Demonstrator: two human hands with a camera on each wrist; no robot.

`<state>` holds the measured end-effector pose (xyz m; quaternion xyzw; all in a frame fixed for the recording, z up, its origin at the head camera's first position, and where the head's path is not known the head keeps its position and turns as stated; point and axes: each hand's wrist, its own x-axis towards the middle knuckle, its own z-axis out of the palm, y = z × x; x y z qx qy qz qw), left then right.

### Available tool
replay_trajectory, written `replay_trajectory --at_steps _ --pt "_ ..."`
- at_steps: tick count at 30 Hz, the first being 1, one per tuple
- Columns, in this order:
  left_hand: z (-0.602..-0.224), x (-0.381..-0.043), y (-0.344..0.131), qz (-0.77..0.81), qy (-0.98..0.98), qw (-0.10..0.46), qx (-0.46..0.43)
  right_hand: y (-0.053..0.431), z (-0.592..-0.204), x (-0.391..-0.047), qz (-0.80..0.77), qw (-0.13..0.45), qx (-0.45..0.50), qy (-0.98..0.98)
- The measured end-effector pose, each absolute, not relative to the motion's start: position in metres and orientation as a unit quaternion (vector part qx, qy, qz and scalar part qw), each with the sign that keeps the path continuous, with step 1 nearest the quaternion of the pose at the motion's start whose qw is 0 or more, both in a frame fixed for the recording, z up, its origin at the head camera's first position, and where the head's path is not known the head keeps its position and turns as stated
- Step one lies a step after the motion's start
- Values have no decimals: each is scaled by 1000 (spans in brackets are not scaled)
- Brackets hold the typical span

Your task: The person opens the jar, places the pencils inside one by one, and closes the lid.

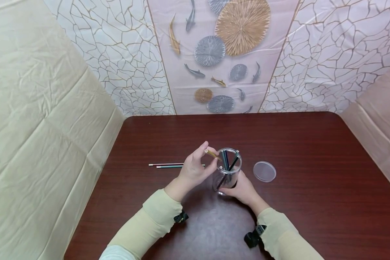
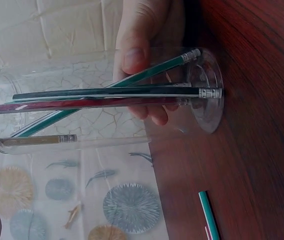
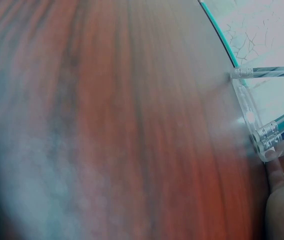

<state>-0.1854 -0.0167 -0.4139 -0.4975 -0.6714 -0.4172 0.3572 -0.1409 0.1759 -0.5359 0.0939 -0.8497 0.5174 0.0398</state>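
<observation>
A clear plastic jar (image 1: 217,179) stands on the table, held around its lower side by my right hand (image 1: 243,189). Inside lean several pencils, among them a green pencil (image 2: 157,67), a dark pencil (image 2: 132,92) and a red pencil (image 2: 57,104), eraser ends down in the left wrist view. My left hand (image 1: 196,164) pinches a yellow pencil (image 1: 210,153) at the jar's rim. Its eraser end is inside the jar, above the bottom, while the upper end stays between thumb and fingers. The right wrist view catches only the jar's base (image 3: 247,112) and part of the right hand.
Left of the jar, a red pencil (image 1: 162,164) and a green pencil (image 1: 169,167) lie on the dark wooden table (image 1: 312,162), partly behind the left hand. A clear round lid (image 1: 264,171) lies right of the jar. Patterned cloth (image 1: 117,54) hangs behind the table.
</observation>
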Motion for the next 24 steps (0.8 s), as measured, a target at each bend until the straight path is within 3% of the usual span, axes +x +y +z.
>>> replay_trajectory --at_steps 10,24 --pt "-413 -185 -21 -475 -678 295 -478 177 -537 -141 518 36 86 -850" --pt "-413 -188 -19 -460 -656 328 -501 176 -534 -141 517 36 92 -850"
